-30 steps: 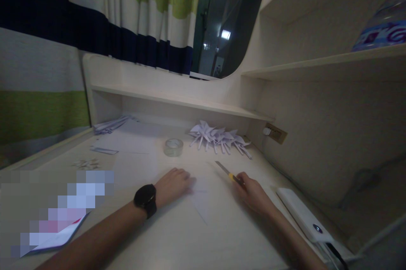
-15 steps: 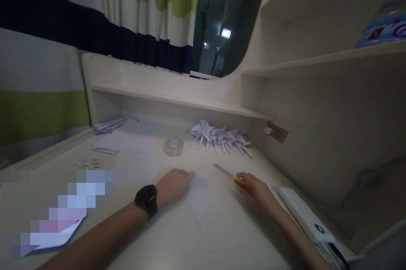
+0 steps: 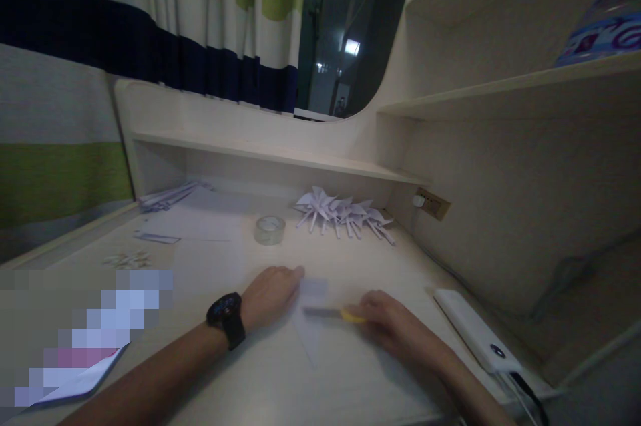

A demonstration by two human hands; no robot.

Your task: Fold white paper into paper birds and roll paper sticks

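Small white paper sheet [image 3: 311, 319] lies flat at desk centre, near edge. Left hand [image 3: 270, 291], fingers flat, pins its left side. Right hand [image 3: 388, 324] grips yellow-handled utility knife [image 3: 334, 313], blade over paper. Clear tape roll [image 3: 270, 230] farther back.

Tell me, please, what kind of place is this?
Probably a bedroom or dormitory study nook: a built-in desk with shelves, a striped curtain, and a tape roll near folded paper pieces.

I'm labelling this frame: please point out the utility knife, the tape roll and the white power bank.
utility knife [image 3: 328, 313], head view, on its blade by the yellow slider.
tape roll [image 3: 270, 230], head view, on its near outer wall.
white power bank [image 3: 471, 330], head view, middle of its top face.
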